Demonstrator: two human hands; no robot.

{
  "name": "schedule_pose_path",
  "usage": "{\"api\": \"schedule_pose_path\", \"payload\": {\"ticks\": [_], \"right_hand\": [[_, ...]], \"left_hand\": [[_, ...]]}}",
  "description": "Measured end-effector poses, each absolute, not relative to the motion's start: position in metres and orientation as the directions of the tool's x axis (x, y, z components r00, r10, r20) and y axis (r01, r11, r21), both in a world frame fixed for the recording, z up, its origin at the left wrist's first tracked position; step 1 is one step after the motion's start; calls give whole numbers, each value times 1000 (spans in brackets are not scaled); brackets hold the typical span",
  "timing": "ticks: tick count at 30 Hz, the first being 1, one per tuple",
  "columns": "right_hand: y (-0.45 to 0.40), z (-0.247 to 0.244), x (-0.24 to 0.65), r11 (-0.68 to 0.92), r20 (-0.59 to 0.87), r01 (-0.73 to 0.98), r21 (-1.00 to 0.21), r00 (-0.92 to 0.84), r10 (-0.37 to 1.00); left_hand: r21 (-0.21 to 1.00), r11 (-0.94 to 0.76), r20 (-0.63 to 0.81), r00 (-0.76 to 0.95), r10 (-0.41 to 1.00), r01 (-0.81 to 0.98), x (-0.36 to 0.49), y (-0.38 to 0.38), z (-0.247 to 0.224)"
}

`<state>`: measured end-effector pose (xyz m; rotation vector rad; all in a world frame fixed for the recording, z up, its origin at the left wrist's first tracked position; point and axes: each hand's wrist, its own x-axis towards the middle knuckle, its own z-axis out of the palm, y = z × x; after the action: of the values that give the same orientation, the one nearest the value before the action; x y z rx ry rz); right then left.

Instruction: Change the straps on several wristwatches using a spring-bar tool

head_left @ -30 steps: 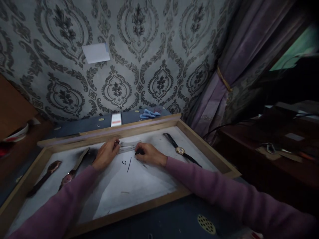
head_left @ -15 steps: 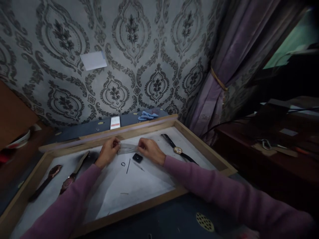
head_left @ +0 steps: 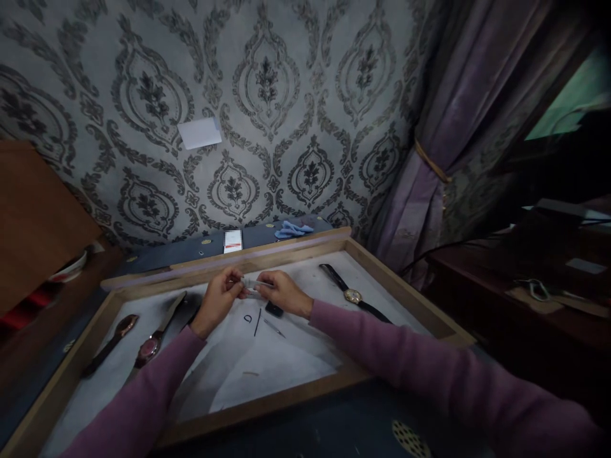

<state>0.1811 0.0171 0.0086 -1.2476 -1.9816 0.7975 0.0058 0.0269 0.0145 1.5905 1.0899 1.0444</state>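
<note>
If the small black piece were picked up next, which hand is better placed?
Probably the right hand: in this view it partly overlaps the black piece, while the left hand is farther off. Both hold the pale strip, though.

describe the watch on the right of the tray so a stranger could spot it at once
Find the shallow wooden tray in front of the patterned wall. Inside it, to the right of the person's right hand, a watch lies with its black strap opened out. Its gold-coloured round face sets it apart from the pink-dialled watch at the left.
</note>
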Motion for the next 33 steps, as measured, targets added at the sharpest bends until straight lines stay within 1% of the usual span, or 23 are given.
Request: {"api": "schedule_pose_path", "payload": {"ticks": [4, 10, 18, 23, 29, 33], "right_hand": [[11, 5, 181, 386, 217, 480, -788, -370, 903], [8, 3, 183, 400, 230, 467, -788, -380, 896], [7, 4, 185, 421, 244, 430, -798, -407, 880], [8, 2, 189, 392, 218, 387, -834, -422, 880], [10, -3, 189, 294, 163, 270, -917, -421, 892], [9, -6, 182, 222, 139, 149, -963, -432, 891]], "left_hand": [[967, -197, 145, 287, 947, 161, 4, 25, 11], [955, -249, 180, 350, 919, 164, 7, 19, 7], [949, -274, 213, 317, 924, 159, 11, 16, 1], [953, -262, 204, 314, 927, 154, 8, 18, 0], [972, -204, 167, 268, 949, 117, 7, 19, 4], [996, -34, 58, 291, 955, -87, 15, 13, 4]]}}
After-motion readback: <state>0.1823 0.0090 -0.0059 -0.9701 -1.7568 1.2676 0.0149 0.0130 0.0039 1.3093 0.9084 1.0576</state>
